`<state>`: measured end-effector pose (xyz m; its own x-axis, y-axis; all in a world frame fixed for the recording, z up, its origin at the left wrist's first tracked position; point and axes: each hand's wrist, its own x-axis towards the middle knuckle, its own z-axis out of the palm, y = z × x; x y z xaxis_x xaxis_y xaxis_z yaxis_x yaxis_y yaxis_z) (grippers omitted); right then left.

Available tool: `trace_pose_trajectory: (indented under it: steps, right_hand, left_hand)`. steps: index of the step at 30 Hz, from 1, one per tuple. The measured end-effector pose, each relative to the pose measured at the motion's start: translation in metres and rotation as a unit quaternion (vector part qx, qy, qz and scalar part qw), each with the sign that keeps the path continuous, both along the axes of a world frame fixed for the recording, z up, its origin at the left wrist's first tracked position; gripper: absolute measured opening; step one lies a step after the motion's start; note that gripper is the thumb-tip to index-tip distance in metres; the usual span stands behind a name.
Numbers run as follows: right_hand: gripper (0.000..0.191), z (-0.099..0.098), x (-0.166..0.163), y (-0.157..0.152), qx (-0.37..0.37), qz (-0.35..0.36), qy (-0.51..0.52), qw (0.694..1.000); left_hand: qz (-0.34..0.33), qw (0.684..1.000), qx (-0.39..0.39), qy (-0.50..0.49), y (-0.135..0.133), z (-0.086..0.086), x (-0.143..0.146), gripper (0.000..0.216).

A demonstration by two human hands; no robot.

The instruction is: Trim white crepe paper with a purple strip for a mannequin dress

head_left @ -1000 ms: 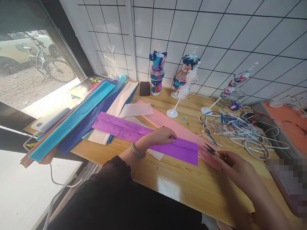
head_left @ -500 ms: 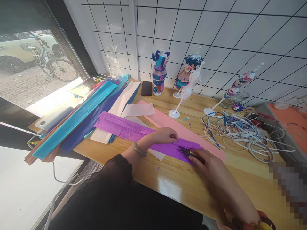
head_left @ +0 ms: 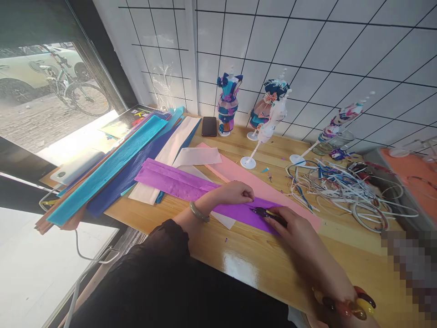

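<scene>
A long folded strip of purple crepe paper (head_left: 177, 184) lies across the wooden table (head_left: 259, 259). My left hand (head_left: 235, 192), fingers curled, presses down on its middle. My right hand (head_left: 290, 225) is closed round small dark scissors (head_left: 262, 212), whose blades rest on the purple strip just right of my left hand. A pink sheet (head_left: 252, 180) lies under and behind the purple one.
Blue, teal and white paper rolls (head_left: 112, 168) are stacked at the left. Small dressed mannequins (head_left: 227, 102) and a black phone (head_left: 209, 126) stand by the tiled wall. A tangle of ribbons and cords (head_left: 344, 189) fills the right, beside an orange tray (head_left: 409, 177).
My right hand has carried the scissors leftward from the pink sheet's end onto the purple strip, close to my left hand. The left hand has stayed in place.
</scene>
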<state>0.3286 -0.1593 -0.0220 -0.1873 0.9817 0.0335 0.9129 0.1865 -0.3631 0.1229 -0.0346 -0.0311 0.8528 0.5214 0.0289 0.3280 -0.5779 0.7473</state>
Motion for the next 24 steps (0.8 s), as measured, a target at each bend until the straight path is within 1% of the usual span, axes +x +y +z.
trace_pose_trajectory:
  steps: [6,12,16,20,24]
  right_hand:
    - [0.032,0.003,-0.007,0.009,-0.001,0.029,0.006,1.0]
    - [0.032,-0.002,-0.005,0.012,0.014,0.04,0.008,0.999]
    - [0.033,-0.004,-0.005,0.014,0.021,0.047,0.014,0.999]
    - [0.033,-0.003,-0.009,0.016,0.014,0.056,0.013,0.998]
    - [0.033,-0.002,-0.014,0.019,0.01,0.064,0.004,0.998]
  left_hand:
    - [0.003,1.0,-0.013,0.017,-0.001,0.008,-0.005,0.02]
    - [0.004,0.997,0.048,0.052,0.003,0.014,-0.014,0.026]
    - [-0.011,0.996,0.065,0.059,0.005,0.015,-0.017,0.027]
    - [-0.01,0.997,0.047,0.056,0.007,0.012,-0.017,0.025]
    - [-0.003,0.999,0.015,0.043,0.008,0.007,-0.017,0.017]
